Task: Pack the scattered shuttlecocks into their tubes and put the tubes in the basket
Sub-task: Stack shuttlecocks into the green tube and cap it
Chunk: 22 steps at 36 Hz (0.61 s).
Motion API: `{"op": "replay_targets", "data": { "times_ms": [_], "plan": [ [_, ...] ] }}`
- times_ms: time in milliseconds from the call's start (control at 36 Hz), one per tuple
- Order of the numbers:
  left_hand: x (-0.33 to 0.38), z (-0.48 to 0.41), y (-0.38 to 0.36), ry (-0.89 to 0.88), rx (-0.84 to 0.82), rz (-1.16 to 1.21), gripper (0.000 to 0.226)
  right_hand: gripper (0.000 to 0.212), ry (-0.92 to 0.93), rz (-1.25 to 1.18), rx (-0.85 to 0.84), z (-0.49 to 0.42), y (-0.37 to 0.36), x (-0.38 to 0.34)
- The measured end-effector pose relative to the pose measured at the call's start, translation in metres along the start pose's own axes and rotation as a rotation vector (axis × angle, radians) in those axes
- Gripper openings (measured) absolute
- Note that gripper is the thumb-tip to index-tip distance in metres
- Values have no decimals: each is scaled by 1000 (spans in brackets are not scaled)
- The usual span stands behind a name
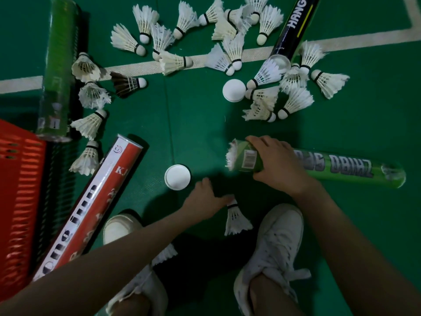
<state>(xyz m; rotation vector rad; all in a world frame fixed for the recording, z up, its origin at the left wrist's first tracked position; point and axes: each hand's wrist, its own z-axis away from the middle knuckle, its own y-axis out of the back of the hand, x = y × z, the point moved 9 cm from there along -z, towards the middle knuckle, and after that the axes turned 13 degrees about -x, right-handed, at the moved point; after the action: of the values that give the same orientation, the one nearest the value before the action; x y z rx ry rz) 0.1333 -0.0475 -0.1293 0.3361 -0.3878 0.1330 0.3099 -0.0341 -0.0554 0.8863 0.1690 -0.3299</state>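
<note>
On my feed the right hand (276, 165) is wrapped round a light green tube (341, 167) lying across the floor, right of centre. White feathers poke out of its open left end. A barcode label (249, 158) sits just beside the fingers. The big grey letters along the tube run upside down; I make them out as roughly "ZHIBO", with the rest under the hand.

The left hand (204, 199) is low, touching or nearly touching the cork of a lone shuttlecock (235, 221) between the white shoes (275, 247). I cannot tell whether it pinches it.

Far right, a dark tube (293, 23) reads "HANGY" before the frame cuts it off, with a shuttlecock at its open mouth. Near left, a red and white tube (95, 201) carries a "KJ" logo and a second "KJ"; its larger dark lettering is too smeared to read. A dark green tube (60, 65) lies far left, its print illegible.

The red basket (18, 201) stands at the left edge, apart from the tubes. Two white lids lie loose: one (177, 177) just beside the left hand, one (234, 90) farther off. Scattered shuttlecocks (145, 17) cover the far floor and the court line (22, 84), one of them dark-feathered (125, 84).
</note>
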Motion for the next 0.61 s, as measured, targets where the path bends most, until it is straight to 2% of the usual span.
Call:
{"op": "replay_targets", "data": {
  "times_ms": [83, 167, 306, 389, 528, 611],
  "plan": [
    [14, 4, -19, -21, -19, -294, 81, 88, -8, -4, 22, -1, 2, 1],
    [27, 4, -18, -74, 19, -418, 70, 88, -5, 1, 28, 0, 2, 1],
    [25, -2, -21, -47, -74, -305, 48, 86, 6, 12, 21, 1, -2, -2],
    [20, 0, -23, -35, -73, -211, 39, 86, 6, 11, 24, 2, -3, -3],
    [20, 4, -21, -59, -36, -148, 39, 86, -1, 11, 34, 1, -1, -6],
    [19, 3, -8, -96, -10, -28, 36, 87, -7, 12, 39, 0, 2, -6]
  ]
}}
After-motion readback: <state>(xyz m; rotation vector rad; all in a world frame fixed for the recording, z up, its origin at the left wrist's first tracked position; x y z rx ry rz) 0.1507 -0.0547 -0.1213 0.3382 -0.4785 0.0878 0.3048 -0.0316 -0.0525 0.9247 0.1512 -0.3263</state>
